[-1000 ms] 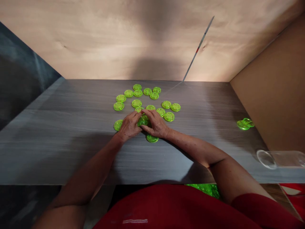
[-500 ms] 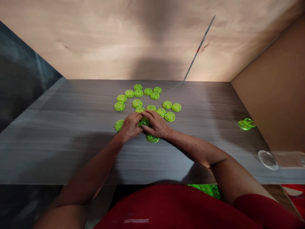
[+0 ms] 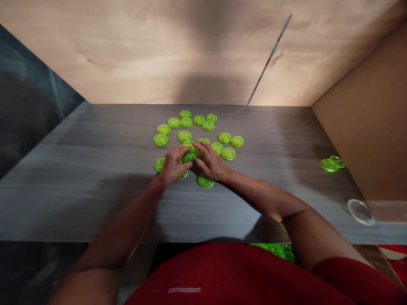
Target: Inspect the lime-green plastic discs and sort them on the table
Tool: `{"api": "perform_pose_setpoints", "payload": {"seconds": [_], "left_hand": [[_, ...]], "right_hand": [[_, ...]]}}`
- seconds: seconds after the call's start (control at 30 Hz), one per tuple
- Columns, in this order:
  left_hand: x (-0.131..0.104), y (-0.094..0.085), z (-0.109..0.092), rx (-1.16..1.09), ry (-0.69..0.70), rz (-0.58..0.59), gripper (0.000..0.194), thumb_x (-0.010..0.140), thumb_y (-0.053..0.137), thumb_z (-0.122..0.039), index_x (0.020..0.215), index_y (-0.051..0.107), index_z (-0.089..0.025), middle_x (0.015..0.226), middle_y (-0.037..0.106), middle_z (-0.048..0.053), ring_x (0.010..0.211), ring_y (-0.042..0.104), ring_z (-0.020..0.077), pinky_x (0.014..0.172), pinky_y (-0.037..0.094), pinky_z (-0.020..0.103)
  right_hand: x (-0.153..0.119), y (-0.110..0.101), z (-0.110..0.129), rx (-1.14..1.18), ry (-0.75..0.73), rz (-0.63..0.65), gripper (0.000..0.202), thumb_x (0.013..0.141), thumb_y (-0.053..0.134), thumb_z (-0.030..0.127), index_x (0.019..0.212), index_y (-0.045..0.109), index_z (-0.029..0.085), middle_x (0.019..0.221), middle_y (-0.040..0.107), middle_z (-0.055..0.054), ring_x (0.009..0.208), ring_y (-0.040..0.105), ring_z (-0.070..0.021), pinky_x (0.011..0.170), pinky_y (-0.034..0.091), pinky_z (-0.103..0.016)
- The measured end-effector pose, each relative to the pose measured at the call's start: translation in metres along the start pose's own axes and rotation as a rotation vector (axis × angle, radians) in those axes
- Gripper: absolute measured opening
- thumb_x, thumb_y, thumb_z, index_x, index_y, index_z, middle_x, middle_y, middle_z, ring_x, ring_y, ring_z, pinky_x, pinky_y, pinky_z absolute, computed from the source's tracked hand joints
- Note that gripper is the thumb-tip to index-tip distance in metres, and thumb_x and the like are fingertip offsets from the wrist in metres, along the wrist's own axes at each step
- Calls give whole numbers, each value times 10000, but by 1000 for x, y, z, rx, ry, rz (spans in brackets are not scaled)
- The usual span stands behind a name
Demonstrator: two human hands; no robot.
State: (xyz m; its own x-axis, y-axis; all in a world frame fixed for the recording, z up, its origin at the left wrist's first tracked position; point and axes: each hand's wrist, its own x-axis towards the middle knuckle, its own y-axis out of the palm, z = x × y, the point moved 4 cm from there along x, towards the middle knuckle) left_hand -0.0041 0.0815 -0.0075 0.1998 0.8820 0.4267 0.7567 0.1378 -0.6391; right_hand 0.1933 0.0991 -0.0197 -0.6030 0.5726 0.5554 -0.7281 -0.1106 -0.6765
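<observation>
Between my two hands a translucent green plastic disc (image 3: 190, 155) is held tilted just above the table; it looks thick, and I cannot tell whether it is one piece or several together. My left hand (image 3: 174, 164) curls around its left side. From the right, the fingers of my right hand (image 3: 213, 163) close on it. One flat disc (image 3: 206, 181) lies below my right palm, and another disc (image 3: 160, 164) is beside my left hand, partly covered. Beyond my fingertips, more discs (image 3: 184, 136) lie flat, some partly hidden by the hands.
Several like discs (image 3: 174, 122) are spread over the grey wood-grain table (image 3: 95, 148). A few green pieces (image 3: 332, 164) rest by the right panel (image 3: 365, 118). A clear plastic container (image 3: 361, 212) lies on its side at the right. Green pieces (image 3: 275, 250) show below the table edge.
The held disc has lifted and tilted between my hands, showing more of its side. A disc beneath my left hand has come partly into view. The camera view has shifted slightly.
</observation>
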Motion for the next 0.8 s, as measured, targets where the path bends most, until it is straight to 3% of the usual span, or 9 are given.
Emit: {"api": "perform_pose_setpoints", "payload": {"seconds": [0.1,0.27,0.4,0.6,0.8], "left_hand": [[1,0,5,-155,-19,-72,437,841,851,-324,1253,838,-180,1232,857,118,1151,810,306,1069,669,448],[0,5,10,-284,-55,-75,534,812,899,-356,1314,846,-182,1318,858,134,1227,818,334,1125,673,483],[0,3,9,-265,-60,-78,568,861,897,-358,1396,823,-184,1371,858,128,1267,817,332,1189,653,487],[1,-3,-4,-177,104,-81,511,894,885,-275,1394,808,-206,1372,857,132,1293,815,323,1183,654,486],[1,-4,-8,-139,156,-62,499,919,862,-249,1412,794,-212,1390,851,139,1294,814,319,1168,663,487]], "right_hand": [[1,-1,-1,33,6,-21,590,1211,397,427,1750,412,188,1685,589,-251,1619,549,-371,1361,482,-687],[1,1,-2,60,37,-19,610,1209,387,417,1773,370,187,1673,620,-247,1543,626,-366,1315,535,-651],[0,2,-6,72,54,-56,577,1221,380,448,1741,413,200,1613,667,-234,1488,666,-347,1287,555,-604],[-1,4,-12,75,33,-114,460,1230,392,466,1590,516,209,1435,731,-212,1295,729,-311,1132,625,-518],[0,4,-13,76,34,-139,298,1193,469,390,1429,540,223,1264,722,-157,1105,710,-275,1005,627,-459]]}}
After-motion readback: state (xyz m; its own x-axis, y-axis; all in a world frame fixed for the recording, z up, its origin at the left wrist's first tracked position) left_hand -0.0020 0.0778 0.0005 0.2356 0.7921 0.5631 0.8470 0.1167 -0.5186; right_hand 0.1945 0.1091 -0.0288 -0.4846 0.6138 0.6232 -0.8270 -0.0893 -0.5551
